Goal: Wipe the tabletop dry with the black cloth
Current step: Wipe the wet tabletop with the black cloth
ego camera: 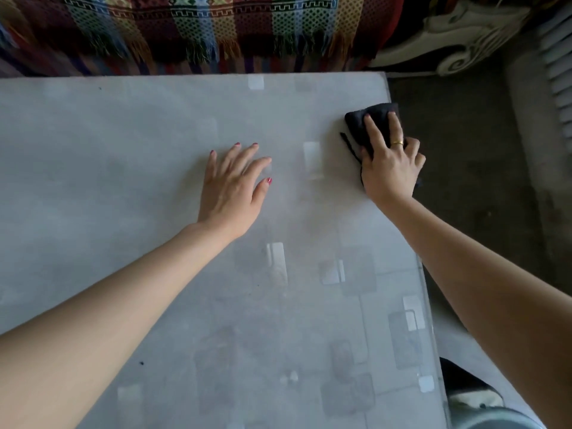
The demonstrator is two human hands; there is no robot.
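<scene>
The grip of the right hand (pixel 390 168) is pressed down on the black cloth (pixel 370 125), fingers laid flat over the top of it and the thumb tucked at its near side, so the cloth is held between palm and surface rather than pinched. A gold ring (pixel 398 143) shows on one finger of that hand. The cloth is bunched into a small wad and sits near the far right corner of the surface (pixel 123 150), close to the right edge, with a thin black strand trailing from it toward the left and under the heel of the hand. The left hand (pixel 235 184) lies flat on the surface toward the middle, well apart from the cloth, fingers spread and palm down, holding nothing; its nails are painted red. Both forearms are bare and reach in from the near side. The surface is a pale grey, glossy top with faint lighter and darker rectangles patterned across it and a few small dark specks. Beyond its far edge hangs a woven blanket (pixel 201 23) in many colours with a fringe along its lower hem. To the right of the surface lies dark floor (pixel 464 150), and a white carved furniture piece (pixel 448 35) stands at the upper right.
</scene>
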